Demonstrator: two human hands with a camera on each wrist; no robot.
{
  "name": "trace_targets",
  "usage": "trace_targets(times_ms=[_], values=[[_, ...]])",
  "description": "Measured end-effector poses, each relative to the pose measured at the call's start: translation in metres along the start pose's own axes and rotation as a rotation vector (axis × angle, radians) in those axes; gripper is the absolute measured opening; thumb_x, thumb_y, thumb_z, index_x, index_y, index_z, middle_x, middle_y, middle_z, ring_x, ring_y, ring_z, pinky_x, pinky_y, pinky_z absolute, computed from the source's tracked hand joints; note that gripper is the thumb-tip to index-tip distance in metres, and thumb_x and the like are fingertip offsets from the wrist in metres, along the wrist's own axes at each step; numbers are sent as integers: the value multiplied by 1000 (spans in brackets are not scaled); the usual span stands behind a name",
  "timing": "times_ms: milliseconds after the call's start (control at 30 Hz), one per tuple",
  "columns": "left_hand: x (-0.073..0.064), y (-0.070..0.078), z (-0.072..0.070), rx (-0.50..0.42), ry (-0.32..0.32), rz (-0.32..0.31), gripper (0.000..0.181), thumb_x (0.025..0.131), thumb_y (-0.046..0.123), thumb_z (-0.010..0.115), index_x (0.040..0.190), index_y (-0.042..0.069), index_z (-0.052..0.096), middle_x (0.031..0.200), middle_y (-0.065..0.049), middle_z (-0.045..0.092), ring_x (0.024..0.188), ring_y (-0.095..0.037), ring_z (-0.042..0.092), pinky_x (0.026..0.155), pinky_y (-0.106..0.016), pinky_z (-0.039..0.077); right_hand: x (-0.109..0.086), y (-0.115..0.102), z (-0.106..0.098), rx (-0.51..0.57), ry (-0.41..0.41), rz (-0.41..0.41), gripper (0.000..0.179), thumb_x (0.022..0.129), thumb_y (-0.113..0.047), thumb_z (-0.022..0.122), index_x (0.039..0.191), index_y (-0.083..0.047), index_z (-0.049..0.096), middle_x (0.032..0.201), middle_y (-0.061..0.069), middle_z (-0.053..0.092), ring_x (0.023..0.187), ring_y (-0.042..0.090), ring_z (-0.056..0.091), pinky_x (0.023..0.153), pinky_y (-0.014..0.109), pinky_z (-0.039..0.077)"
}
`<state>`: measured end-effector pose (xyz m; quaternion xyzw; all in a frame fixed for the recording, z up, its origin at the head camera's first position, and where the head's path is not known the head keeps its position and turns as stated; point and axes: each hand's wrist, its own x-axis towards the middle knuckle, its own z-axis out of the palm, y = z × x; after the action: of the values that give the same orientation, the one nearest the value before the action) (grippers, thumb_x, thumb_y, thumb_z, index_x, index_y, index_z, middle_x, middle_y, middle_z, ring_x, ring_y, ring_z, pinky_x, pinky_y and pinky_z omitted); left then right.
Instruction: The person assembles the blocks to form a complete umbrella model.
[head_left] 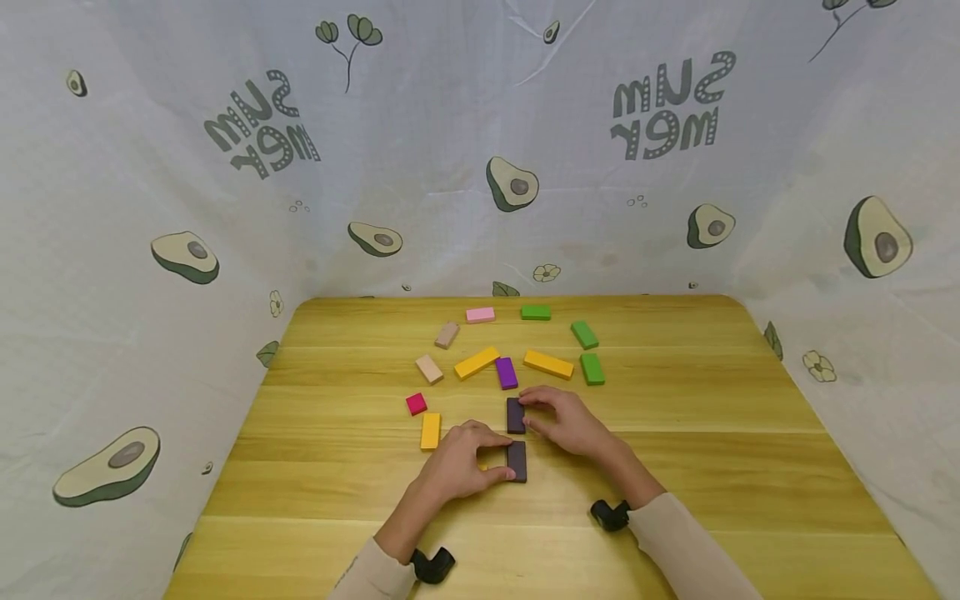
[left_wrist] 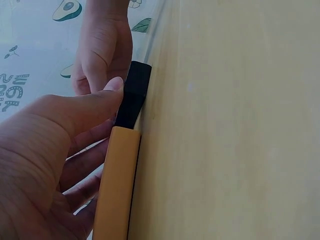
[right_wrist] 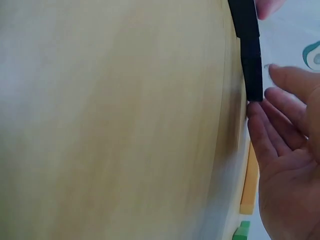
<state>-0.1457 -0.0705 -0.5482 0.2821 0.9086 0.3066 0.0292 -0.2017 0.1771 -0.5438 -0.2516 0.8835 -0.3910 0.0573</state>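
Two black blocks lie end to end in the head view, a nearer black block (head_left: pixel 517 462) and a farther black block (head_left: pixel 515 416). My left hand (head_left: pixel 459 462) pinches the nearer one, thumb at its near end and index finger at its far end. Under that hand, mostly hidden from the head, a yellow block (left_wrist: pixel 118 182) shows in the left wrist view. My right hand (head_left: pixel 567 422) is at the right side of the farther block. In the right wrist view its straight fingertips (right_wrist: pixel 254 109) meet the block's end, with the thumb apart from it.
Beyond the hands lie a purple block (head_left: pixel 507 373) and two long yellow blocks (head_left: pixel 477 363). Pink (head_left: pixel 480 315), tan (head_left: pixel 430 369) and several green blocks (head_left: pixel 592 369) form an arc. A red block (head_left: pixel 416 404) and another yellow block (head_left: pixel 431 432) sit left. Printed cloth (head_left: pixel 450 125) surrounds the wooden table (head_left: pixel 675 417).
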Motion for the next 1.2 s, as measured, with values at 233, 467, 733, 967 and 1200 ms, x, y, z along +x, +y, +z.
trace_targets(times_ms=[233, 467, 733, 967, 1200], values=[[-1, 1, 0, -7, -1, -40, 53, 86, 52, 80, 131, 24, 73, 120, 11, 74, 117, -11, 64, 100, -37, 53, 0, -2, 1, -11, 3, 5, 33, 95, -14, 74, 127, -7, 70, 133, 9, 68, 125, 29, 64, 110, 50, 50], [-1, 2, 0, -12, 1, -53, 59, 85, 51, 82, 135, 21, 70, 118, 12, 75, 114, -10, 64, 98, -35, 54, -4, -5, 1, -15, -11, 10, 33, 95, -16, 75, 126, -7, 71, 131, 8, 69, 126, 30, 64, 110, 52, 49], [0, 1, 2, 17, 13, -36, 60, 85, 52, 81, 135, 21, 70, 119, 11, 75, 116, -11, 64, 98, -36, 53, -6, -9, 2, -16, -13, 21, 33, 94, -15, 76, 125, -7, 71, 132, 8, 69, 128, 31, 62, 112, 52, 47], [0, 2, 1, 8, 4, -27, 59, 85, 53, 81, 134, 21, 71, 119, 9, 75, 114, -12, 65, 97, -35, 54, -12, -10, 4, -22, -16, 19, 31, 94, -14, 76, 123, -8, 72, 130, 8, 70, 126, 30, 64, 110, 52, 49], [0, 1, 1, 29, 19, -18, 58, 86, 52, 80, 135, 21, 71, 121, 7, 75, 115, -13, 66, 98, -34, 55, -10, -10, 5, -24, -8, 17, 31, 94, -14, 76, 124, -8, 71, 130, 8, 69, 126, 29, 64, 110, 52, 49]])
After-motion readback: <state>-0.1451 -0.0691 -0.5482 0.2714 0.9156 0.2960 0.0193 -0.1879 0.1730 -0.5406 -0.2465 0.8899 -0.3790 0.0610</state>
